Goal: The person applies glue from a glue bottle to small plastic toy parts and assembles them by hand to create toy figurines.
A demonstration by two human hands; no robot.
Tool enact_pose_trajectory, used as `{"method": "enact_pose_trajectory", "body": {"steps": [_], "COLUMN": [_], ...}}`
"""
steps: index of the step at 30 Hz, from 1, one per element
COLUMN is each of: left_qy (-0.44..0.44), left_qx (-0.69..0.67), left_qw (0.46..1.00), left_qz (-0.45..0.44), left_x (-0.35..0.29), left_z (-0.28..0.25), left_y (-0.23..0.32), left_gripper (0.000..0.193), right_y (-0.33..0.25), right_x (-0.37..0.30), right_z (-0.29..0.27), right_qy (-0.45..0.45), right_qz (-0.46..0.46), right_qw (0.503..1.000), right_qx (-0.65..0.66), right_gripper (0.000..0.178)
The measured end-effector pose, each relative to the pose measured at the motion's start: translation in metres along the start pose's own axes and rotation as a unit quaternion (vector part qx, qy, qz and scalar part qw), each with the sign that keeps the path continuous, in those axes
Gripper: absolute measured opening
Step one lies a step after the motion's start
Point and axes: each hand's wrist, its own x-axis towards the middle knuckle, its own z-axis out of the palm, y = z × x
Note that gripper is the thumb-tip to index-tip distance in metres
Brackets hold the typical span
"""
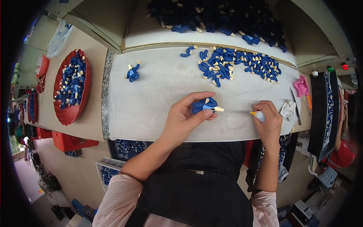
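Note:
My left hand [182,118] is closed round a small blue figurine [209,103] with a light blue patch and a cream tip, which points to the right. Over the white work surface, my right hand [271,123] grips a small whitish bottle [260,116] with a yellow nozzle. The nozzle points left and is well apart from the figurine. At the back left of the surface stands another blue figurine [132,73] with cream ends. Farther back lies a spread of loose curved blue parts [223,62] with cream tips, reaching toward the right.
A red scalloped tray [86,100] of blue-and-cream parts sits to the left. A dark heap of similar pieces [227,17] fills the shelf behind. To the right lie a pink cloth [301,86], white crumpled tissue [288,110] and an orange-handled tool [309,102]. Another person's red sleeve [342,154] shows far right.

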Motion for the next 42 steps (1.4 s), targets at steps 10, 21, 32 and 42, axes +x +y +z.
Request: {"method": "enact_pose_trajectory", "body": {"steps": [10,21,32,42], "left_qy": [0.04,0.05,0.045,0.045], "left_qx": [0.193,0.27,0.29,0.272], "left_qw": [0.978,0.956,0.95,0.954], "left_qz": [0.072,0.105,0.109,0.115], "left_x": [0.004,0.004,0.004,0.005], "left_z": [0.003,0.003,0.001,0.002], "left_y": [-0.017,-0.024,-0.024,-0.025], "left_gripper": [0.032,0.033,0.034,0.033], "right_y": [-0.045,-0.05,-0.05,-0.05], "right_x": [0.0,0.002,0.005,0.003], "right_z": [0.057,0.064,0.065,0.064], "right_qy": [0.115,0.155,0.124,0.135], "right_qz": [-0.038,-0.085,-0.126,-0.12], "right_qw": [0.921,0.947,0.95,0.958], "right_qx": [0.37,0.267,0.256,0.225], "right_gripper": [0.029,0.031,0.03,0.029]}}
